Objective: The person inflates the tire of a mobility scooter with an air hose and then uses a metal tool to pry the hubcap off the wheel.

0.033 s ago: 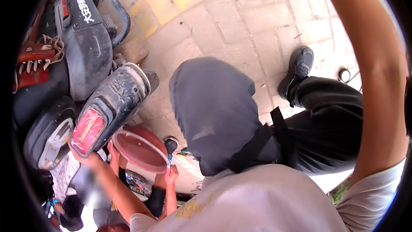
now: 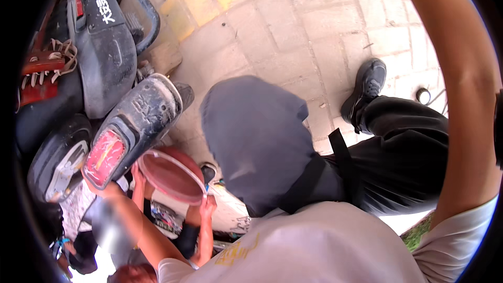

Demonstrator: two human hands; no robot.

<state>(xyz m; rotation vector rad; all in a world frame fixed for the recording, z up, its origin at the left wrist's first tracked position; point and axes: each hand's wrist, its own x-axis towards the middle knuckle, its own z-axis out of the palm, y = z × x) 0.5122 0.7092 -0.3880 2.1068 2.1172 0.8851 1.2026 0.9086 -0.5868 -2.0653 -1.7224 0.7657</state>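
My left arm reaches to the left, and my left hand (image 2: pixel 106 189) is at the lower end of a dusty black mudguard (image 2: pixel 144 99). That end carries a scratched red reflector (image 2: pixel 106 157). The mudguard hides my fingers, so I cannot tell whether they grip it. My right arm rises along the right edge and leaves the view at the top, its hand out of sight. Just beyond my left forearm, another person's two hands hold a reddish plastic basin (image 2: pixel 170 178) by its rim. The basin is tilted, with its inside showing.
Dark scooters stand at the left, one with a grey rear body (image 2: pixel 102 47) and a curved grab bar (image 2: pixel 149 21). A wheel (image 2: pixel 60 160) lies near the reflector. A wooden block (image 2: pixel 163 57) sits on the paving (image 2: pixel 272 26). A small round object (image 2: pixel 423 95) lies beyond my right shoe.
The basin has tilted so more of its inside shows. The other person's head shows more at the lower edge. My arms stay nearly in place, and the view shifts slightly.
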